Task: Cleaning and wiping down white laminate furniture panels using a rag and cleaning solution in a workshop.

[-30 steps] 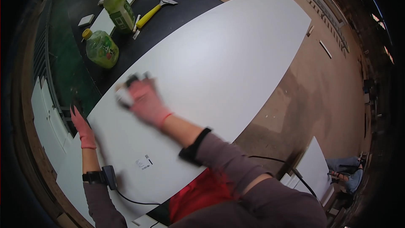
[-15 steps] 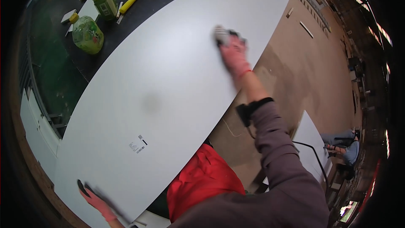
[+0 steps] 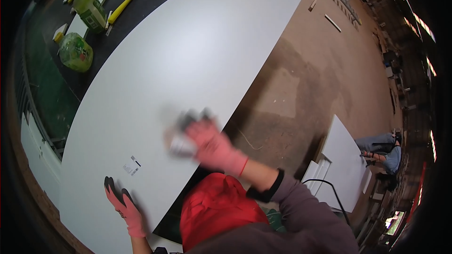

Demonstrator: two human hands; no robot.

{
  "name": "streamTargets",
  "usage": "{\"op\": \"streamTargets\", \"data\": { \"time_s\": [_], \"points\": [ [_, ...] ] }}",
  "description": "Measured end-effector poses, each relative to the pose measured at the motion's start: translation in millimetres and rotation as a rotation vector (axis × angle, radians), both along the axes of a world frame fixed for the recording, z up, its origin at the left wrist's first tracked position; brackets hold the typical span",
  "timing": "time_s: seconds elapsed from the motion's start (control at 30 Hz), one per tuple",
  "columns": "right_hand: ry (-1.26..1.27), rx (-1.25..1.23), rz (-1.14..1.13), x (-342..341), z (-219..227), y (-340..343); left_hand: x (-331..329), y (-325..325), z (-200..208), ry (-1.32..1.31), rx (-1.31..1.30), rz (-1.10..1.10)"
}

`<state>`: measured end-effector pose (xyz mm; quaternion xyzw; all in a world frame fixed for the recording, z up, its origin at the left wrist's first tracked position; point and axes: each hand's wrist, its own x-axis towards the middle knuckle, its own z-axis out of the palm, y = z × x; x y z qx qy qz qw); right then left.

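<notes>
A long white panel stretches across the view, with a small printed label stuck near its lower end. My right hand, in a pink glove with dark fingertips, is closed over a pale wad that looks like a rag, against the panel's middle. Motion smears both the fingers and the rag. Lower left, my left hand wears a matching glove. Its fingers are stretched apart at the panel's surface beside the label, holding nothing; whether the palm touches cannot be told.
On a dark table at upper left stand two green-liquid bottles and a yellow-handled scraper. More white boards lie at right, where another person bends over them. White panels lean at far left.
My right hand has swept the rag from the panel's far end down toward me, to its middle. The left hand has moved up and right, nearer the label. The view has shifted slightly.
</notes>
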<state>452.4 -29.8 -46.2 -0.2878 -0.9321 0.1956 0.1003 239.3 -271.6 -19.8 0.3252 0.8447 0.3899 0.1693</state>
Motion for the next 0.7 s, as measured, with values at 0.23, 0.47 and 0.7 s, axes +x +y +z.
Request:
{"op": "streamTargets", "data": {
  "time_s": [0.23,0.47,0.7],
  "points": [
    [-0.312,0.321,-0.730,77,-1,209,25,-29,-13,0.275,-0.219,0.029],
    [-0.117,0.023,0.108,-12,25,8,43,11,5,0.264,-0.097,-0.011],
    [-0.131,0.365,-0.462,72,0,200,40,-68,-1,0.325,-0.213,0.271]
  ]
}}
